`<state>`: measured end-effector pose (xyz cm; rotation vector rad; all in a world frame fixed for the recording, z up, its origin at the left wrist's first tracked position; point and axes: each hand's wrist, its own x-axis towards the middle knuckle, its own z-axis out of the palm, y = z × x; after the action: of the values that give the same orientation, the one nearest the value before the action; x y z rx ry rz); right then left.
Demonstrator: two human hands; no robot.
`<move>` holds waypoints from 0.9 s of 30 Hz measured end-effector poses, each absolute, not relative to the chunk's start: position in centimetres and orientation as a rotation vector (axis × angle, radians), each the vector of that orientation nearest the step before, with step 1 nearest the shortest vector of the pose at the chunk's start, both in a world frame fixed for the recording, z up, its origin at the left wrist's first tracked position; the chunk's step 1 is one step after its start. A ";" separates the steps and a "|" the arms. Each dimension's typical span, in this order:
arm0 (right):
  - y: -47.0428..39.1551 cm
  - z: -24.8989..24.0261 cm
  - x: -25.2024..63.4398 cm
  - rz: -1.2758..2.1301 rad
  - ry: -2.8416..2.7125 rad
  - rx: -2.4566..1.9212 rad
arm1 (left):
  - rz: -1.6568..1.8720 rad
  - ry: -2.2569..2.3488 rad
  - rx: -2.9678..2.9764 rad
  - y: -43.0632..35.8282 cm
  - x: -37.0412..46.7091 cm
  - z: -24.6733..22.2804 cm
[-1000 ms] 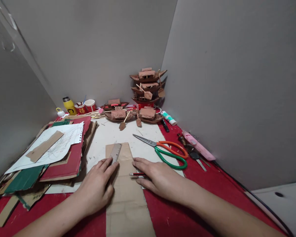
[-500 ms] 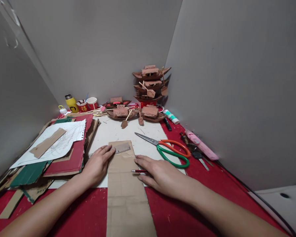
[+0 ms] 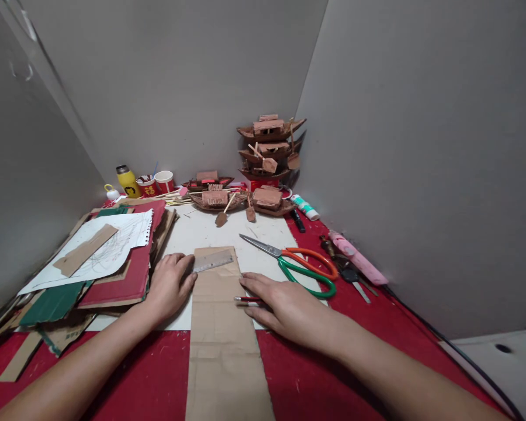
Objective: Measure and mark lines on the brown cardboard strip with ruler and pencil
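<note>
A long strip of brown cardboard (image 3: 221, 345) runs away from me down the middle of the table. Across its far end lies a clear ruler (image 3: 213, 261), slightly slanted. My left hand (image 3: 170, 287) is closed about the ruler's left end, thumb and fingers at the strip's left edge; that end is hidden. On the other side, my right hand (image 3: 284, 310) rests along the strip's right edge with a dark red pencil (image 3: 248, 300) held between its fingers. The pencil's far part is covered by the hand. Just beyond lie open scissors (image 3: 309, 266) with orange and green handles.
Stacked cardboard (image 3: 114, 289) and a scribbled paper sheet (image 3: 127, 240) lie left. Model boats (image 3: 269, 202) with small oars stand at the back, beside paper cups (image 3: 163, 180) and a yellow bottle (image 3: 127, 181). A pink glue gun (image 3: 357, 257) lies along the right wall.
My left hand has slid a little left, and its fingers have come off the strip's top, showing more of the ruler. My right hand stays nearly still with the pencil.
</note>
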<state>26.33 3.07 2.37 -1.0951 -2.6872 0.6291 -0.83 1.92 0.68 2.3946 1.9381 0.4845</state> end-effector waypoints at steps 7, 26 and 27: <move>2.9 2.7 26.1 0.577 -2.673 -1.117 | 0.495 1.897 2.264 1.9 -0.1 1.3; 4.2 1.7 25.9 0.744 -2.331 -1.299 | 0.858 1.724 1.955 3.4 1.5 2.9; 4.5 1.6 25.9 0.751 -2.296 -1.294 | 0.856 1.719 1.961 3.2 1.8 3.2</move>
<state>25.94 4.47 1.64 -1.2937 -2.2963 0.7507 1.81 3.22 3.23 1.9610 1.7188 0.8559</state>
